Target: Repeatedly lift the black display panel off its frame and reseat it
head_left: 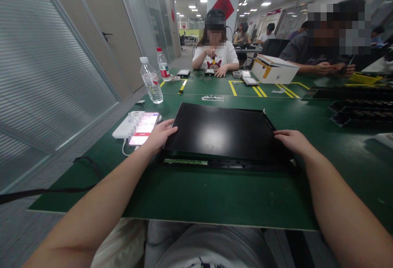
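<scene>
a green table [221, 206] with yellow tape [233, 88] fills the foreground of a lit office, a glass partition [46, 55] at left and seated people [216, 55] beyond. near its front edge sits a glossy black panel [215, 132] over a black frame [245, 164], face up, long axis running left to right. the left hand [161, 135] grips its left edge, thumb on top; the right hand [290, 140] pinches the right edge — both nearly closed. most of the frame is hidden, so contact underneath can't be told; dark parts [365, 112] at right are blurred.
</scene>
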Available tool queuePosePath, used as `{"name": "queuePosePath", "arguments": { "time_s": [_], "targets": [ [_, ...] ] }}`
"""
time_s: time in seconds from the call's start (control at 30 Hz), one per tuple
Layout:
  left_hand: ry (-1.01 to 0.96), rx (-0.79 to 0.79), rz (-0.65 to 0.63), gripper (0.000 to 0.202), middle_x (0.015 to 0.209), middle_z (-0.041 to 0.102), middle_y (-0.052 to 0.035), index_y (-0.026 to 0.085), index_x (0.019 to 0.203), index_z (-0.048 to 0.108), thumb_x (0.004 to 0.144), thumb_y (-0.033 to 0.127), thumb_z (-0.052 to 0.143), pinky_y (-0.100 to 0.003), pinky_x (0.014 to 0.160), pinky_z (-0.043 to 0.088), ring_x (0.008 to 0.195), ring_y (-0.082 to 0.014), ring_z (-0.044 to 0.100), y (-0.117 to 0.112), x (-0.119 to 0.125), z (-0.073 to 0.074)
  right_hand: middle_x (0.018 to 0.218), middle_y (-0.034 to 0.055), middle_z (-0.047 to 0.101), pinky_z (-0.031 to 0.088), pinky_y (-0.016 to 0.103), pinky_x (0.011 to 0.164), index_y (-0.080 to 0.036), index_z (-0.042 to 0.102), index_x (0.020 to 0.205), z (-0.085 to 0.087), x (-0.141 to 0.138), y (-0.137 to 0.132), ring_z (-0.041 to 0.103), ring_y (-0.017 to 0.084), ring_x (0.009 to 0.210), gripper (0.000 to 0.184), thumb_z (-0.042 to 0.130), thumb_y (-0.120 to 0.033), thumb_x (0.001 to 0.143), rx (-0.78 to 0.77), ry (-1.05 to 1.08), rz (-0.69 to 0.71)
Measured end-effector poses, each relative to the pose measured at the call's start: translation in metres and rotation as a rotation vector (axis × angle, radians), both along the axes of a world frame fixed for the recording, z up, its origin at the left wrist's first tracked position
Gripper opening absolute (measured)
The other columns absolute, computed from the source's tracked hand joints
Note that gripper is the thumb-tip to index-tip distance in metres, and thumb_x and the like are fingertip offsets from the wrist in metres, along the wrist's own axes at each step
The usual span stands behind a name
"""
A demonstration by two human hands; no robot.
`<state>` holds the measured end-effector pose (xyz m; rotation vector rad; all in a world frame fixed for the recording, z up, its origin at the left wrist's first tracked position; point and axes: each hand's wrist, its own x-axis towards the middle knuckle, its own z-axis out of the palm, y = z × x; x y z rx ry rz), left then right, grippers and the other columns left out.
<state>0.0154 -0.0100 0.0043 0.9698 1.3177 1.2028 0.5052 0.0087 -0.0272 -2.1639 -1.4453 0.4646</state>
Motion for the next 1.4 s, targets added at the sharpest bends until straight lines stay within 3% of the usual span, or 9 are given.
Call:
{"name": "queuePosePath", "arguments": {
  "time_s": [0.17,0.27,0.37,0.67,0.9,1.13,1.4],
  "targets": [
    [0.047,0.112,-0.004,0.040,0.111,0.083,-0.0112,0.018,0.110,0.079,0.070,0.018,0.086,-0.043,0.103,0.060,0.118,-0.0337,0.074,0.000,-0.001,0.001,0.103,0.0098,0.082,0.056,0.043,0.096,-0.023,0.084,0.084,0.000,-0.004,-0.002,0.074,0.031,0.105,0.018,0.074,-0.030,0.070,0.032,0.129,-0.038],
    [0.214,0.190,0.053,0.036,0.132,0.076,-0.0140,0.020,0.100,0.081,0.066,0.022,0.089,-0.047,0.116,0.051,0.140,-0.0380,0.060,0.002,-0.005,0.001,0.101,0.0098,0.082,0.055,0.044,0.098,-0.023,0.084,0.082,-0.002,-0.003,-0.002,0.073,0.031,0.106,0.017,0.074,-0.029,0.068,0.065,0.202,-0.062],
    [0.361,0.228,0.060,0.031,0.147,0.067,-0.0142,0.022,0.094,0.082,0.064,0.022,0.089,-0.048,0.122,0.044,0.151,-0.0403,0.049,0.005,-0.011,-0.003,0.098,0.0099,0.082,0.054,0.045,0.099,-0.023,0.083,0.079,-0.002,-0.003,-0.001,0.072,0.032,0.109,0.016,0.075,-0.027,0.066,0.084,0.265,-0.075],
    [0.569,0.202,-0.011,0.034,0.155,0.060,-0.0143,0.022,0.100,0.082,0.069,0.034,0.081,-0.051,0.127,0.034,0.149,-0.0397,0.051,0.019,-0.025,-0.029,0.102,0.0125,0.080,0.056,0.040,0.086,-0.020,0.081,0.079,0.004,-0.014,-0.004,0.071,0.031,0.103,0.017,0.076,-0.024,0.064,0.052,0.442,-0.125],
    [0.616,0.194,-0.039,0.029,0.150,0.064,-0.0150,0.021,0.098,0.082,0.071,0.032,0.081,-0.049,0.126,0.036,0.145,-0.0393,0.055,0.019,-0.026,-0.030,0.099,0.0122,0.081,0.055,0.037,0.081,-0.020,0.083,0.079,0.006,-0.014,-0.004,0.071,0.030,0.100,0.019,0.074,-0.022,0.062,0.034,0.407,-0.133],
    [0.760,0.197,-0.092,0.041,0.156,0.060,-0.0130,0.020,0.113,0.082,0.076,0.036,0.075,-0.049,0.127,0.037,0.146,-0.0387,0.054,0.024,-0.028,-0.035,0.095,0.0120,0.081,0.056,0.033,0.076,-0.018,0.086,0.090,0.005,-0.009,-0.002,0.072,0.027,0.095,0.027,0.073,-0.022,0.066,0.000,0.363,-0.090],
    [0.847,0.186,-0.133,0.050,0.161,0.055,-0.0144,0.016,0.125,0.079,0.081,0.038,0.070,-0.047,0.128,0.037,0.149,-0.0369,0.052,0.022,-0.030,-0.035,0.104,0.0120,0.081,0.055,0.036,0.088,-0.019,0.085,0.088,0.005,-0.010,-0.003,0.071,0.029,0.105,0.026,0.072,-0.019,0.066,0.002,0.407,-0.121]
  ]
}}
